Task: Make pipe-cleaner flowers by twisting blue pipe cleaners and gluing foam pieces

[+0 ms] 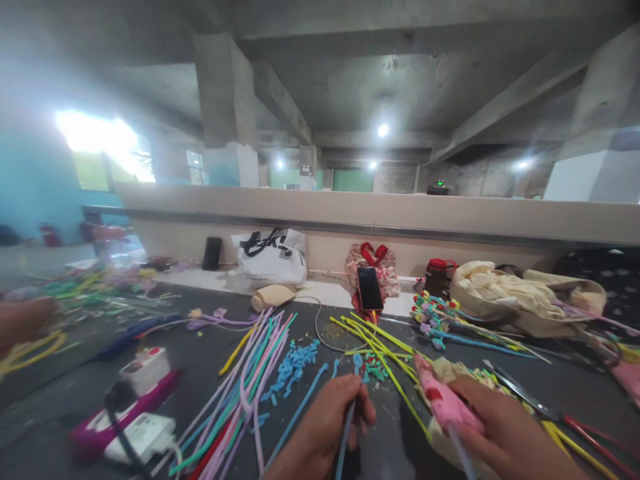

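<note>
My left hand [334, 415] is closed in a pinch on a blue pipe cleaner [357, 362], whose looped tip points up and away from me. In my right hand [505, 427] is a pink hot glue gun [447, 399], with a pale glue stick sticking out of its rear. Its nozzle points away from me, and cream cloth lies beneath it. Short cut blue pieces [295, 365] lie in a heap beyond my left hand. Small red and green pieces [376, 367] are just past the looped tip. Yellow-green pipe cleaners [383, 343] lie loose between my hands and the phone.
Long pastel pipe cleaners [250, 393] lie left of my hands. Further left is a purple power strip [125, 415] with plugs; another person's hand [27, 320] shows at the edge. Scissors [520, 390] lie at right. A phone [369, 290] and white bag [273, 259] stand behind.
</note>
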`<state>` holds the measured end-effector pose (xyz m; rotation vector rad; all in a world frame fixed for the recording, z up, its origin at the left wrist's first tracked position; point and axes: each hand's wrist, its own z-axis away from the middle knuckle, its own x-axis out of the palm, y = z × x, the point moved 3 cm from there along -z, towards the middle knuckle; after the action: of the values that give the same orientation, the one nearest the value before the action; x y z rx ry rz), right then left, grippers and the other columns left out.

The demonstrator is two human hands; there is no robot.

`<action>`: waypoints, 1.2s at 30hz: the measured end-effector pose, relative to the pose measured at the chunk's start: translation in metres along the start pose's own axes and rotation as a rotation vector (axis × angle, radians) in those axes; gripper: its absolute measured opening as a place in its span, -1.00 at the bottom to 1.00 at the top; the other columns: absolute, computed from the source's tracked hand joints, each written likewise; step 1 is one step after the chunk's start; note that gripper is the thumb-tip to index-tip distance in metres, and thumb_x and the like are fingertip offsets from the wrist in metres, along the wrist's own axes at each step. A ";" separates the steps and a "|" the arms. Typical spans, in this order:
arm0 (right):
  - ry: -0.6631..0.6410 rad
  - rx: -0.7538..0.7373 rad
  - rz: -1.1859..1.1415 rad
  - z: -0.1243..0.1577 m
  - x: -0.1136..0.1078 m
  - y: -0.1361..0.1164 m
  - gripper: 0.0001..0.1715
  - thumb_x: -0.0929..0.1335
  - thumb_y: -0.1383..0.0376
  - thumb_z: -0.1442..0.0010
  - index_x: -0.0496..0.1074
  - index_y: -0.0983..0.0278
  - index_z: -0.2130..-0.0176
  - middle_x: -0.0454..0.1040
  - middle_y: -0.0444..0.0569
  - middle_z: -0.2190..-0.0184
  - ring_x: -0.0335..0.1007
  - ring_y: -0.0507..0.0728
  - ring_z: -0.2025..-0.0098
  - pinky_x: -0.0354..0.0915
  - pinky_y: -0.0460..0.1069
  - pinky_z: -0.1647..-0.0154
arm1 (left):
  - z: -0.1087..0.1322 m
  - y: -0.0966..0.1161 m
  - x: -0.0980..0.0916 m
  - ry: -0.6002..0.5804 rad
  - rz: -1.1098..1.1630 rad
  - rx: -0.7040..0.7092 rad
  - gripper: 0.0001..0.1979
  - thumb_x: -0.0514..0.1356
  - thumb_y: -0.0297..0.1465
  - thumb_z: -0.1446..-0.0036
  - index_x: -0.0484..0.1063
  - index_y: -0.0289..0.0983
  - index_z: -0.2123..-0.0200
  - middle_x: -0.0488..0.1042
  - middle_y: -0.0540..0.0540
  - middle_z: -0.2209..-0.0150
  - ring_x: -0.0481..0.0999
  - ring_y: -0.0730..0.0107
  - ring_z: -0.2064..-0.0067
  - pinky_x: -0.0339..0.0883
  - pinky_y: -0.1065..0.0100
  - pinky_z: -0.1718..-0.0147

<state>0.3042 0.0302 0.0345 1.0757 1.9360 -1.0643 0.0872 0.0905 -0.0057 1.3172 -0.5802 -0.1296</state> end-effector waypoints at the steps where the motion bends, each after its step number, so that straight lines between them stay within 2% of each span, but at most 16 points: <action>1: -0.052 -0.027 0.059 0.005 -0.002 0.007 -0.76 0.29 0.08 0.03 0.39 0.18 0.45 0.42 -0.10 0.52 0.32 0.06 0.52 0.22 -0.12 0.52 | 0.000 0.001 0.000 -0.015 0.032 -0.004 -0.72 0.01 -0.18 0.05 0.23 -0.31 0.51 0.36 0.03 0.65 0.22 0.63 0.73 -0.13 0.57 0.80; 5: -0.203 -0.040 0.208 0.023 -0.006 0.032 -0.84 0.30 0.18 0.03 0.40 0.17 0.40 0.43 -0.08 0.46 0.37 0.07 0.49 0.24 -0.13 0.53 | 0.001 0.004 0.000 -0.066 0.099 -0.022 -0.72 0.06 -0.18 0.06 0.24 -0.31 0.49 0.35 0.04 0.65 0.21 0.64 0.73 -0.13 0.58 0.81; 7: -0.215 -0.074 0.212 0.023 -0.009 0.029 -0.84 0.31 0.21 0.02 0.41 0.16 0.35 0.44 -0.06 0.38 0.39 0.08 0.42 0.26 -0.12 0.46 | 0.003 0.004 0.002 -0.071 0.104 -0.029 -0.71 0.07 -0.17 0.08 0.25 -0.32 0.49 0.35 0.04 0.65 0.22 0.64 0.73 -0.12 0.58 0.81; 10: -0.182 -0.142 0.100 0.009 -0.013 0.001 -0.80 0.26 0.26 -0.06 0.39 0.15 0.26 0.42 -0.04 0.29 0.36 0.08 0.28 0.24 -0.11 0.30 | 0.006 0.004 0.006 -0.082 0.088 -0.060 -0.71 0.09 -0.17 0.09 0.26 -0.32 0.52 0.34 0.05 0.68 0.20 0.65 0.75 -0.11 0.58 0.81; 12: -0.211 -0.101 -0.040 -0.007 -0.009 -0.025 -0.81 0.22 0.27 -0.13 0.40 0.19 0.32 0.42 -0.07 0.41 0.34 0.04 0.38 0.22 -0.13 0.41 | 0.008 0.003 0.008 -0.115 0.065 -0.081 -0.70 0.09 -0.18 0.09 0.26 -0.33 0.54 0.33 0.05 0.70 0.19 0.66 0.76 -0.11 0.59 0.81; 14: -0.200 -0.113 -0.174 -0.024 -0.001 -0.049 -0.85 0.26 0.27 -0.09 0.42 0.22 0.39 0.40 -0.11 0.52 0.31 0.02 0.46 0.19 -0.13 0.46 | 0.008 0.001 0.009 -0.161 0.045 -0.094 -0.69 0.09 -0.17 0.08 0.25 -0.33 0.55 0.33 0.04 0.70 0.19 0.65 0.76 -0.12 0.59 0.82; 18: -0.205 -0.044 -0.423 -0.045 0.022 -0.069 -0.91 0.33 0.32 -0.02 0.43 0.26 0.39 0.45 -0.12 0.48 0.34 0.01 0.43 0.19 -0.15 0.45 | 0.006 -0.001 0.010 -0.205 0.043 -0.103 -0.68 0.08 -0.15 0.07 0.25 -0.33 0.54 0.35 0.02 0.71 0.22 0.63 0.76 -0.13 0.59 0.82; 22: -0.194 -0.075 -0.441 -0.044 0.036 -0.068 -0.92 0.32 0.35 -0.03 0.44 0.27 0.44 0.44 -0.12 0.50 0.34 0.01 0.43 0.17 -0.14 0.41 | 0.007 -0.002 0.014 -0.238 0.054 -0.118 -0.69 0.08 -0.17 0.07 0.26 -0.33 0.56 0.35 0.00 0.71 0.22 0.63 0.76 -0.11 0.60 0.83; 26: -0.179 -0.073 -0.404 -0.039 0.037 -0.061 -0.89 0.31 0.30 -0.06 0.41 0.28 0.44 0.42 -0.13 0.52 0.31 0.00 0.46 0.14 -0.14 0.45 | 0.008 -0.002 0.017 -0.251 0.049 -0.147 -0.71 0.06 -0.19 0.06 0.27 -0.33 0.56 0.36 -0.01 0.70 0.24 0.62 0.76 -0.10 0.61 0.84; 32: -0.159 -0.086 -0.347 -0.041 0.020 -0.046 -0.90 0.28 0.33 -0.09 0.37 0.28 0.44 0.38 -0.15 0.52 0.25 -0.02 0.47 0.10 -0.15 0.48 | 0.009 -0.006 0.015 -0.314 -0.050 -0.270 -0.73 0.01 -0.25 0.07 0.33 -0.36 0.54 0.33 0.01 0.77 0.09 0.65 0.84 -0.18 0.59 0.89; 36: -0.148 -0.156 -0.331 -0.045 0.013 -0.036 -0.91 0.28 0.36 -0.09 0.36 0.28 0.44 0.38 -0.15 0.51 0.25 -0.02 0.44 0.12 -0.15 0.43 | 0.009 -0.009 0.014 -0.320 -0.129 -0.336 -0.76 -0.02 -0.34 0.13 0.34 -0.36 0.60 0.30 0.01 0.82 0.02 0.63 0.88 -0.23 0.57 0.93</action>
<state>0.2591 0.0621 0.0553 0.5872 2.0805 -1.1096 0.0969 0.0742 -0.0080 1.0101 -0.7088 -0.5289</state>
